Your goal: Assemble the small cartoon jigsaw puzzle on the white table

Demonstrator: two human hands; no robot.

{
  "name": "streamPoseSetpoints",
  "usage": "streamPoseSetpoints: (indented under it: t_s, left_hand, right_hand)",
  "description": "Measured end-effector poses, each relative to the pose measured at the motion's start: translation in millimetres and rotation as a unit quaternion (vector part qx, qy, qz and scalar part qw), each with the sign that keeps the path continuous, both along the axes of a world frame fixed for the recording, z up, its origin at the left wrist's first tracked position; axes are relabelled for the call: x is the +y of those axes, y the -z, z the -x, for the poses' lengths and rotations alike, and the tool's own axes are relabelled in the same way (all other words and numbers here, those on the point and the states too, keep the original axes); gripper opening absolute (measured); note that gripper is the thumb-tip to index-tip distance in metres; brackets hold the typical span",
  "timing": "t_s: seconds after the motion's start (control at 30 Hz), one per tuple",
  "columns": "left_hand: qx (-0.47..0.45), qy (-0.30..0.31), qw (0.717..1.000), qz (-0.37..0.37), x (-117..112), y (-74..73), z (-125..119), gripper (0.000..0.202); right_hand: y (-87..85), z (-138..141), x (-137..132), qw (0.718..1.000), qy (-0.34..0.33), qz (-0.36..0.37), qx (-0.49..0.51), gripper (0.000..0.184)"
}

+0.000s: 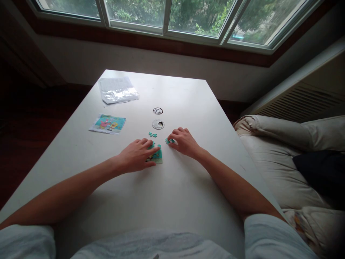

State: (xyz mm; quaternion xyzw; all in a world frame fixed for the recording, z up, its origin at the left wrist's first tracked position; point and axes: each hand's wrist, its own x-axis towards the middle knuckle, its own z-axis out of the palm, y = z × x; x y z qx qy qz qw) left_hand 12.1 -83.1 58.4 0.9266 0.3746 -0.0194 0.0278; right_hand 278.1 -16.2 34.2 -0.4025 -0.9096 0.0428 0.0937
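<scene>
A partly assembled jigsaw puzzle [158, 155], teal with a pale lower strip, lies on the white table. My left hand [137, 154] rests over its left side, fingers spread and thumb stretched along the lower edge, hiding part of the picture. Just to the right, my right hand [183, 141] curls its fingers and thumb round a small cluster of teal puzzle pieces [169, 141] on the tabletop. Its fingertips touch them; how many it grips I cannot make out. Above the puzzle, a few loose puzzle pieces [152, 135] lie apart from both hands.
At the left lies a colourful cartoon picture in a clear sleeve [110, 123]. Behind it are papers in a plastic bag [118, 90]. Two round openings with a grommet [157, 124] are set in the white table [183, 97]. A pale padded seat [269, 158] stands at the right.
</scene>
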Motion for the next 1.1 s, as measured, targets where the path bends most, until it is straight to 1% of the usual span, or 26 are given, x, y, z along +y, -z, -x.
streamPoseSetpoints:
  t_s: [0.1,0.17,0.37,0.5,0.6,0.67,0.73,0.83,0.97,1.1]
  left_hand:
    - [-0.001,-0.005,1.0,-0.01,-1.1,2.9,-3.3,0.054]
    - [0.0,-0.002,1.0,-0.012,-1.5,3.9,-4.2,0.053]
    - [0.003,0.014,1.0,-0.011,-0.7,3.8,-2.9,0.05]
    - [0.001,0.033,0.999,-0.001,-2.0,2.0,-3.1,0.048]
    - [0.005,0.04,0.999,-0.002,-3.9,1.5,-4.8,0.048]
    - [0.008,0.039,0.999,-0.006,-5.1,2.2,-6.1,0.049]
    - [0.008,0.039,0.999,-0.006,-5.9,3.6,-7.2,0.05]
    - [0.003,0.041,0.999,-0.001,-6.3,5.8,-7.9,0.05]
    - [0.001,0.038,0.999,0.003,-6.4,7.0,-7.9,0.048]
    - [0.004,0.036,0.999,0.003,-7.4,5.9,-8.5,0.047]
  right_hand:
    - [0.5,1.5,-1.5,1.0,0.012,-0.013,-0.01,0.011]
    - [1.1,1.3,-1.5,1.0,0.013,-0.007,-0.008,0.013]
    - [1.2,-1.3,-0.3,0.999,-0.013,0.037,0.027,0.012]
    - [4.3,0.4,-0.3,0.993,-0.036,0.076,0.086,0.009]
    - [9.6,6.5,-1.3,0.975,-0.055,0.137,0.165,0.007]
    - [13.3,12.2,-3.1,0.956,-0.039,0.179,0.229,0.006]
    - [16.7,17.6,-5.6,0.94,-0.011,0.202,0.274,0.004]
    - [20.4,23.1,-8.8,0.934,0.004,0.199,0.295,0.007]
    - [21.9,25.3,-10.7,0.94,-0.009,0.195,0.28,0.008]
    - [21.5,26.2,-11.2,0.946,-0.004,0.188,0.265,0.008]
